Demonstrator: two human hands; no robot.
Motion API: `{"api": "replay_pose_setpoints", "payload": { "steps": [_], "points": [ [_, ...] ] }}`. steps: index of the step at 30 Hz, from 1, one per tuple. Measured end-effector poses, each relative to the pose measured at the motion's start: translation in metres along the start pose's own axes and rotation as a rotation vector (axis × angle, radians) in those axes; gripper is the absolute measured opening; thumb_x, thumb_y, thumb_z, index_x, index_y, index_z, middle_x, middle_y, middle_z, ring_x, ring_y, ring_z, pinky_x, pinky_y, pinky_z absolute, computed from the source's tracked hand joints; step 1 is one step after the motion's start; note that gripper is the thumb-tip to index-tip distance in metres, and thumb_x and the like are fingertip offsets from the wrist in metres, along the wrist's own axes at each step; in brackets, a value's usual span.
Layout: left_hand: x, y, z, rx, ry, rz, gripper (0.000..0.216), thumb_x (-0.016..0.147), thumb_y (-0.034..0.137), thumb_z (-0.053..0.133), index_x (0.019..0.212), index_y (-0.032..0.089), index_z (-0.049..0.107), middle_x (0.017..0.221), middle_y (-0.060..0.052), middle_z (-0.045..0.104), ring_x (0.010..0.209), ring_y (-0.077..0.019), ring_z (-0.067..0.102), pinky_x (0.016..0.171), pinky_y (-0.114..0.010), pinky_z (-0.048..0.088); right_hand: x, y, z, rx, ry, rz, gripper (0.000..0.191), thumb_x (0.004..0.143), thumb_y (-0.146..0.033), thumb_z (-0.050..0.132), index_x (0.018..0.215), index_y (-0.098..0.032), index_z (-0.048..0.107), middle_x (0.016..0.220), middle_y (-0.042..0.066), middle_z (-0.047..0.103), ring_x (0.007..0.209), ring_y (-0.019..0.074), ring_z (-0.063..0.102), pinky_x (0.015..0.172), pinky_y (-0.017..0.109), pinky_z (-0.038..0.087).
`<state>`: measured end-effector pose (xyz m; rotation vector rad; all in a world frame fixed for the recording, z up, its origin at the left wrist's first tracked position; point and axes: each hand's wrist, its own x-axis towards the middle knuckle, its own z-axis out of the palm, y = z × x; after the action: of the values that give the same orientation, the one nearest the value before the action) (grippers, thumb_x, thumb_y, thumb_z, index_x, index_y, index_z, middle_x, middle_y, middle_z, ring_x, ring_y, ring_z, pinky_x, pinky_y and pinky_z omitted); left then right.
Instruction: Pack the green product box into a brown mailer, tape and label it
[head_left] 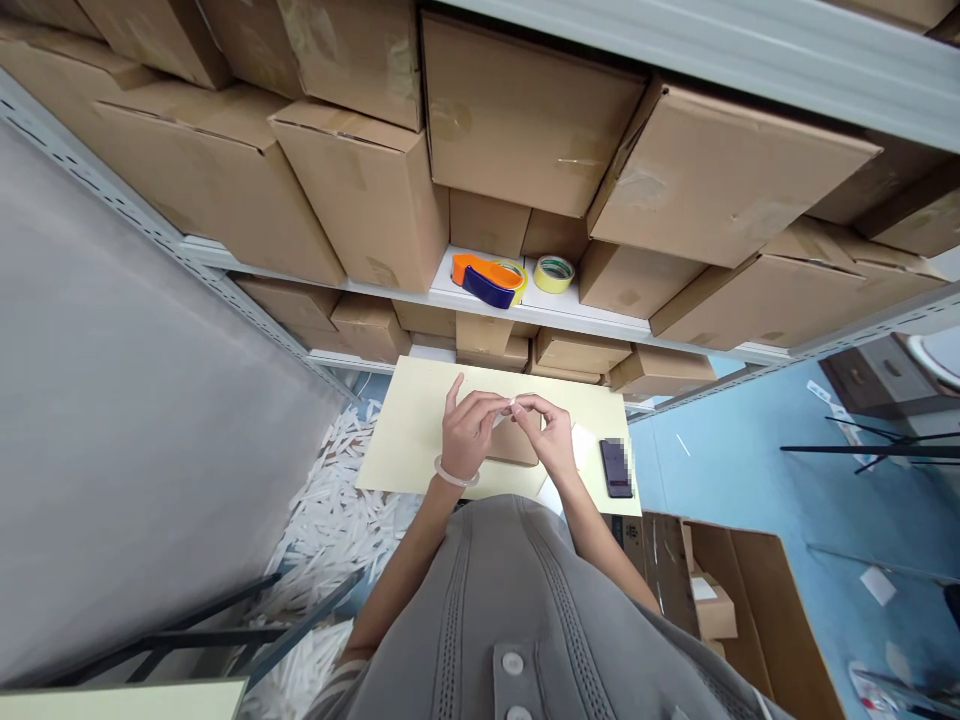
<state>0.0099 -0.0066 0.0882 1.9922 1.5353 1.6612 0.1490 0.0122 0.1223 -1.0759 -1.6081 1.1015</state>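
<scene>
My left hand [469, 432] and my right hand [553, 435] meet over a pale yellow table [405, 430]. Both pinch a small white piece [513, 404] between thumb and fingertips; the left index finger sticks up. A clear bangle sits on my left wrist. Under the hands lies a small flat brown cardboard piece [514, 445]. White paper slips [581, 445] lie by my right hand. A dark phone [616, 467] lies on the table's right side.
Shelves of cardboard boxes [525, 120] rise behind the table. An orange-and-blue tape dispenser [487, 280] and a yellow tape roll [554, 273] sit on a shelf. White strips [330, 520] litter the floor at left. An open carton [720, 600] stands at right.
</scene>
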Motion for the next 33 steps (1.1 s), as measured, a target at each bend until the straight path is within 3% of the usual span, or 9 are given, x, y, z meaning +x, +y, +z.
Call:
{"api": "replay_pose_setpoints", "payload": {
  "steps": [17,24,33],
  "points": [
    [-0.006,0.003,-0.010,0.088,-0.048,0.041,0.022,0.096,0.019,0.044,0.096,0.027,0.065,0.090,0.003,0.072,0.083,-0.0111,0.067,0.118,-0.052,0.024,-0.002,0.005,0.003,0.046,-0.033,0.037,0.024,0.085,-0.044,0.060,0.084,-0.023,0.072,0.077,0.002,0.071,0.076,0.0192,0.065,0.081,0.033,0.050],
    [-0.004,0.010,-0.011,0.060,-0.021,0.001,0.014,0.094,0.022,0.050,0.092,0.025,0.063,0.087,0.004,0.072,0.083,-0.0126,0.067,0.117,-0.052,0.024,-0.004,0.005,0.006,-0.080,0.019,-0.031,0.018,0.086,-0.039,0.059,0.082,-0.024,0.070,0.080,0.002,0.071,0.077,0.0190,0.063,0.083,0.034,0.047],
    [0.002,0.021,-0.022,0.064,0.045,-0.091,0.009,0.092,0.024,0.053,0.086,0.024,0.060,0.083,0.004,0.070,0.079,-0.0135,0.066,0.115,-0.048,0.026,0.000,-0.008,0.015,-0.302,0.028,-0.235,0.018,0.090,-0.032,0.053,0.081,-0.026,0.066,0.078,0.001,0.068,0.080,0.0201,0.060,0.085,0.036,0.041]
  ]
}}
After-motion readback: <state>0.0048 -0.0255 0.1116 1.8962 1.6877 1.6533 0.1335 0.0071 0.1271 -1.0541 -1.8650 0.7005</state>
